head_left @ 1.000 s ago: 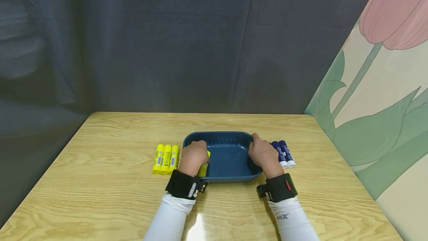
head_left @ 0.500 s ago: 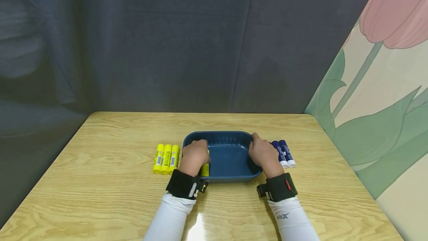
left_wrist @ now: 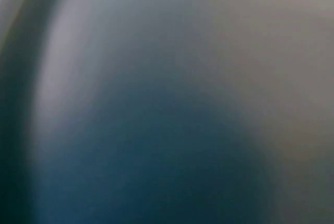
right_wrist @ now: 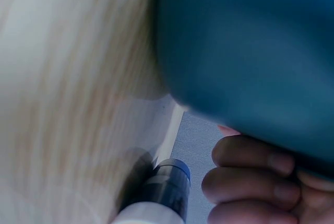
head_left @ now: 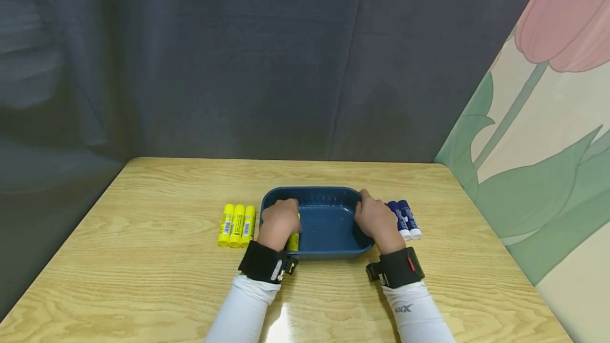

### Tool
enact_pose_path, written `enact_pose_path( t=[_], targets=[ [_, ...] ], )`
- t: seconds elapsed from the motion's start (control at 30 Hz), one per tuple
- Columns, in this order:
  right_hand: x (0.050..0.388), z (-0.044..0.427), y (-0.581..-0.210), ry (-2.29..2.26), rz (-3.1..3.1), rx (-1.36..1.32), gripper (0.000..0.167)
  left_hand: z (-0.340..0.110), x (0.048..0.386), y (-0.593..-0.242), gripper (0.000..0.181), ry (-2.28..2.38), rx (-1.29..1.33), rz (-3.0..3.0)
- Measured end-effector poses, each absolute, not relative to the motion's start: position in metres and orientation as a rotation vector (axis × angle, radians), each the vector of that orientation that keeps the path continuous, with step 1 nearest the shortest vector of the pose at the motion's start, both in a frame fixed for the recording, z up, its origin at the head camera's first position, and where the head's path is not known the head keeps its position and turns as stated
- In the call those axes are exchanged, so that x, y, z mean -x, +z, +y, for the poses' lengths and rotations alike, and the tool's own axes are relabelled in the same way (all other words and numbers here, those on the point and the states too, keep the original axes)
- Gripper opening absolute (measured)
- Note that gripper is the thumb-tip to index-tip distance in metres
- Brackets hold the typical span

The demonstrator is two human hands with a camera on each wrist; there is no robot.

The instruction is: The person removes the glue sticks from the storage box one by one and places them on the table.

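A dark blue tray [head_left: 329, 229] stands on the table in the head view. My left hand [head_left: 280, 220] reaches into its left end with curled fingers and holds a yellow glue stick [head_left: 293, 242], mostly covered by the hand. My right hand [head_left: 376, 218] grips the tray's right rim. From the right wrist, its curled fingers [right_wrist: 250, 179] show against the blue tray wall [right_wrist: 245, 57]. The left wrist view is a blur, mostly blue and grey, and shows no fingers.
Left of the tray lie three yellow glue sticks [head_left: 236, 225] side by side. Beyond the right hand lie dark blue glue sticks with white ends [head_left: 410, 219], partly covered by that hand. A grey curtain [head_left: 267, 68] hangs behind the wooden table [head_left: 157, 258].
The yellow glue stick in the tray has turned from slanted to nearly straight along the tray's left side, and the left hand has shifted slightly right. The right hand and tray stay in place.
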State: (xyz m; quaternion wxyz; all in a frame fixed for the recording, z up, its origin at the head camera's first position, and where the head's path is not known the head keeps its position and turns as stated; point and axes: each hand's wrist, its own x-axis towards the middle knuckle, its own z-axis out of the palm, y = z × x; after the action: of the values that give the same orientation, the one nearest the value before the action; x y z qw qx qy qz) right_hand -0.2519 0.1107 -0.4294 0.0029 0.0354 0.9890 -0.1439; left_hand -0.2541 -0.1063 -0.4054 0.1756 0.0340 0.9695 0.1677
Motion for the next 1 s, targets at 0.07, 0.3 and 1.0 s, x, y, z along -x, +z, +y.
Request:
enact_pose_path(
  t=[0.07,0.3,1.0],
  targets=[
    [0.2510,0.1108,-0.4287,-0.445,3.100,-0.108,0.045,-0.1057,0.2529,-0.4041,0.047,0.471,-0.099,2.747],
    [0.2507,0.1124,-0.4281,-0.426,3.101,-0.106,0.045,-0.1047,0.2533,-0.4051,0.044,0.490,-0.099,2.748],
    [0.2499,0.1122,-0.4280,-0.421,3.100,-0.107,0.044,-0.1045,0.2536,-0.4092,0.045,0.518,-0.093,2.763]
  ],
)
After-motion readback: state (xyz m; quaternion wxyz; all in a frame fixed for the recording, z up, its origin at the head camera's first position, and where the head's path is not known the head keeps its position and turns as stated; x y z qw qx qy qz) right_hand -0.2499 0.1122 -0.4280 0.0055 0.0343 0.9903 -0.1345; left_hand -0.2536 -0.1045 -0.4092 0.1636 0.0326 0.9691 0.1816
